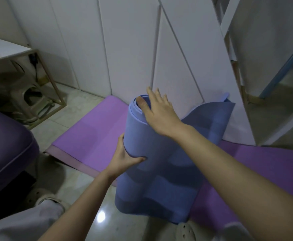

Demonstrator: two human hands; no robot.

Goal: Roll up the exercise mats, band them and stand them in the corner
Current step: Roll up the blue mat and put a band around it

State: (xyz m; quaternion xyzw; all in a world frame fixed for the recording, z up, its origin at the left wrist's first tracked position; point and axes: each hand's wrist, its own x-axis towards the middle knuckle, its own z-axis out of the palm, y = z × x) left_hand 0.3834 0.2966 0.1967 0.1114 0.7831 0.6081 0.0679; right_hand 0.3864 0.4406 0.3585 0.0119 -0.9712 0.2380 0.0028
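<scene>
A blue exercise mat (157, 171) stands on end in the middle, loosely rolled, its outer flap spreading to the right. My left hand (124, 157) grips the roll's left side about halfway up, thumb across the front. My right hand (159, 110) lies flat on the roll's top end, fingers straight and the thumb dipping into the coil's opening. Under and behind it, a purple mat (93, 134) lies unrolled on the tiled floor. No band is in sight.
White wardrobe panels (124, 49) rise just behind the mats. A metal-framed side table (43, 66) with a stool beneath stands at the left, a purple cushioned seat (4, 145) nearer. An open white door and mirror (264, 66) at right. My shoes sit at the bottom edge.
</scene>
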